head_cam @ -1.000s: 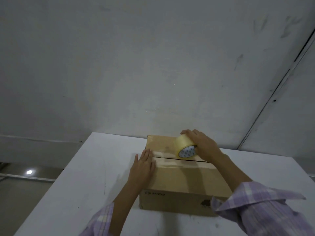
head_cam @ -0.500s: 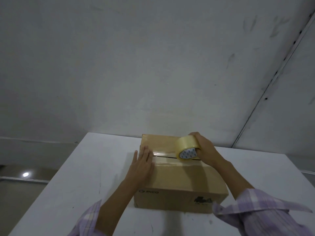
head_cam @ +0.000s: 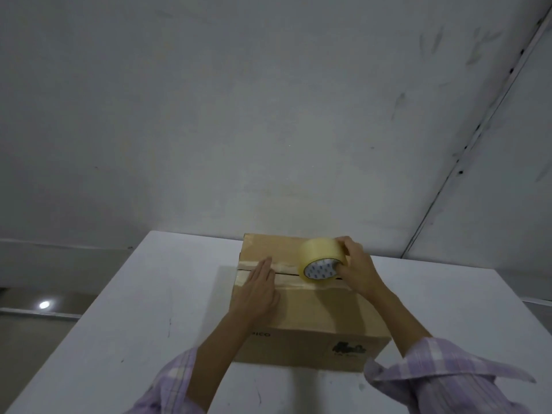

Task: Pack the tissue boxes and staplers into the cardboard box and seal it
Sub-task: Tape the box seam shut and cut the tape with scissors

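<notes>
A closed brown cardboard box (head_cam: 316, 321) stands on the white table (head_cam: 119, 324). A strip of clear tape runs along the left part of its top seam. My left hand (head_cam: 258, 289) lies flat with straight fingers on the taped left end of the seam. My right hand (head_cam: 357, 270) grips a roll of yellowish clear tape (head_cam: 321, 262), which stands on edge on the seam at the middle of the box top. Tissue boxes and staplers are not visible.
A grey wall rises just behind the table's far edge. A dark seam (head_cam: 466, 150) runs diagonally down the wall at the right. The floor at the lower left shows a small bright light spot (head_cam: 44, 304).
My right hand has drawn the tape roll to the right along the seam, laying more tape. My left hand has stayed pressed on the left end.
</notes>
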